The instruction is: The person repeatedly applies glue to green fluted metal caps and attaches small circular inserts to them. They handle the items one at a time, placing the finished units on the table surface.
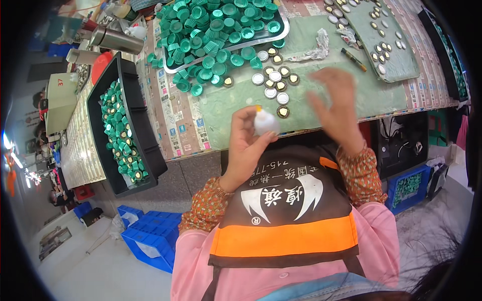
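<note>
My left hand (pixel 244 145) is closed around a small white rounded bottle (pixel 266 123) with a yellow tip, just above the near edge of the table. My right hand (pixel 337 103) is raised to the right of it, smeared by motion, with thumb and fingers apart and nothing visible between them. Between and beyond my hands, a cluster of bottle caps (pixel 275 77) lies on the green mat (pixel 226 123). Some show white round faces; others have dark crimped rims with a pale shape inside. One such cap (pixel 283 111) lies nearest to me.
A clear tray (pixel 176 68) heaped with green crimped caps (pixel 216 25) stands at the back, some spilled around it. At left is a black bin (pixel 145 120) of caps, near a steel flask (pixel 116 40). Crumpled tissue (pixel 319 46), a pen (pixel 353 59) and a green board (pixel 396 67) lie right.
</note>
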Demonstrator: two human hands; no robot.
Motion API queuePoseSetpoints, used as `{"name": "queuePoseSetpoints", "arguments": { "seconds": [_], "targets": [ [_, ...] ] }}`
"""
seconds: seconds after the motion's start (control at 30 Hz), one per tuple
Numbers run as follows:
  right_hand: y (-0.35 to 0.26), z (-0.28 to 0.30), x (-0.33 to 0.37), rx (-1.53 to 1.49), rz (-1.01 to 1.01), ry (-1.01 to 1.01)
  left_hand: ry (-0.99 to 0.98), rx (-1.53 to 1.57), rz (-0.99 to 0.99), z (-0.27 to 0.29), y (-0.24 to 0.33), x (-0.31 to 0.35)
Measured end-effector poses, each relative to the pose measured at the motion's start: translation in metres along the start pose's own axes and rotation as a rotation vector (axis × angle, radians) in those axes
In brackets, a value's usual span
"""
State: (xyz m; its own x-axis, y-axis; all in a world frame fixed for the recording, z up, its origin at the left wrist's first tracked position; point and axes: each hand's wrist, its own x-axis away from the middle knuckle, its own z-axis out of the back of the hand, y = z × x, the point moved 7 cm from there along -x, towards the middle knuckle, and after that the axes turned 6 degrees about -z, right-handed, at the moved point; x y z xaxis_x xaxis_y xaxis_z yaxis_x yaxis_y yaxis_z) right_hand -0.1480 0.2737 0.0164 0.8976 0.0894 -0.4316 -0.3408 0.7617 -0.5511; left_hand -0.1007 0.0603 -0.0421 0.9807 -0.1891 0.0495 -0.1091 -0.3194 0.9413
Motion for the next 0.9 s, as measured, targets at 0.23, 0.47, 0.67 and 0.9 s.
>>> {"name": "queuePoseSetpoints", "arguments": {
  "seconds": [0.23,0.47,0.67,0.9],
  "targets": [
    [-0.016,-0.045,0.021,-0.757,-0.197,-0.267,-0.19,-0.019,0.058,-0.032,0.003,-0.033],
    [0.018,-0.033,0.017,-1.167,-0.551,-0.175,-0.091,-1.373,-0.494,-0.012,0.055,-0.098],
    [0.02,-0.034,0.023,-1.097,-0.659,-0.292,-0.104,-1.542,-0.594,-0.001,0.043,-0.115],
    [0.008,-0.04,0.005,-0.996,-0.675,-0.232,-0.256,-1.04,-0.554,-0.014,0.057,-0.081]
  ]
}}
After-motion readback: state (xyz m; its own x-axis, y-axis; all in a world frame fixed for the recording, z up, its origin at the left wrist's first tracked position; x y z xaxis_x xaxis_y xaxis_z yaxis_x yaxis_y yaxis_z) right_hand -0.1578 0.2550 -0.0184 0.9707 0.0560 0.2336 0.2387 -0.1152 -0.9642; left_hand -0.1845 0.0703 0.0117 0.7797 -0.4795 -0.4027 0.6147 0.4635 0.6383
